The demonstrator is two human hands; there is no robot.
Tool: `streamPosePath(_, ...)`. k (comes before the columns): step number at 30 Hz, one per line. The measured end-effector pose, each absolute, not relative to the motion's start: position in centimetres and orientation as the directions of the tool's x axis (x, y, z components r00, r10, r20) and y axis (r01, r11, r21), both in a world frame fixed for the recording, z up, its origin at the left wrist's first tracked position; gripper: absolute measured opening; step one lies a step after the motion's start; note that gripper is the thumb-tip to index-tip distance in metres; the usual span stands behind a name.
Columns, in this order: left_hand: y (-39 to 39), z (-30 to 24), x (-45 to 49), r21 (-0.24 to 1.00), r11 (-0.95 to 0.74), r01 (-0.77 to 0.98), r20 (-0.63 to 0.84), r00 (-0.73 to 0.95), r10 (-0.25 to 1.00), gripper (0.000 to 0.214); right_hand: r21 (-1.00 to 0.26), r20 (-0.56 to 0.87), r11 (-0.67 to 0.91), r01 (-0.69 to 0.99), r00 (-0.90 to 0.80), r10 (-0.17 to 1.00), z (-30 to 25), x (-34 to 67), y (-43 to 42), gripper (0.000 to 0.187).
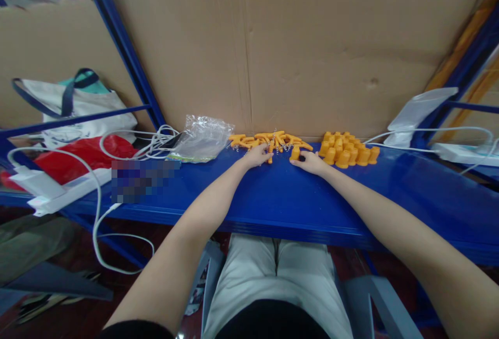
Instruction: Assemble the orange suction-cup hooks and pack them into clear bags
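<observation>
My left hand (258,157) is closed around an orange corkscrew handle (270,158), held upright just above or on the blue tabletop. To its right, my right hand (312,164) grips an orange cup-shaped piece (295,154) between thumb and fingers, at the table surface. Behind my hands lies a pile of orange corkscrew handles (286,138) with silver metal spirals. Right of my right hand stands a cluster of several orange cup-shaped pieces (346,151), placed close together in rows.
A clear plastic bag (202,139) lies left of the pile. Farther left are white cables (158,141), a red bag (89,157) and a white power strip (74,188). Cardboard (296,53) walls the back of the blue table (273,198). A white device (468,153) stands right.
</observation>
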State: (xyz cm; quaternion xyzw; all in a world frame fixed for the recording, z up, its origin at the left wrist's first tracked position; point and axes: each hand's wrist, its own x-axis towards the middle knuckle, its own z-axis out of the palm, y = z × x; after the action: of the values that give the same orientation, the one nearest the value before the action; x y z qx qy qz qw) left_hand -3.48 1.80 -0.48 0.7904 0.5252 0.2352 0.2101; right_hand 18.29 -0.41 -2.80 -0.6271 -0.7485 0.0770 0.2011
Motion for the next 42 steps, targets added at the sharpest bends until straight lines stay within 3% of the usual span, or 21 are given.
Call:
streamPosePath(8,2.0,-0.6,-3.3,0.498,-0.431,0.752,0.222,0.370,0.902,0.025,-0.344,0.287,0.261,0.902,-0.164,0.944,-3.0,18.8,-0.1,0.031)
streamPosePath(12,1.9,-0.4,-3.4,0.469,-0.473,0.746,0.213,0.424,0.880,0.029,-0.227,0.330,0.300,0.927,-0.216,0.919,-2.5,18.7,-0.5,0.027)
streamPosePath(16,1.6,-0.1,-3.5,0.418,-0.487,0.767,0.198,0.447,0.872,0.028,-0.121,0.359,0.324,0.938,-0.263,0.896,-1.8,18.6,-1.3,0.035)
streamPosePath(26,1.4,0.5,-4.7,0.210,-0.456,0.865,0.174,0.426,0.888,0.031,-0.052,0.277,0.178,0.983,-0.157,0.948,-0.6,19.0,-2.5,0.040)
streamPosePath(42,1.8,0.5,-5.2,0.213,-0.404,0.890,0.128,0.385,0.914,0.031,-0.044,0.157,0.214,0.976,-0.205,0.966,-1.1,19.3,-1.8,0.055)
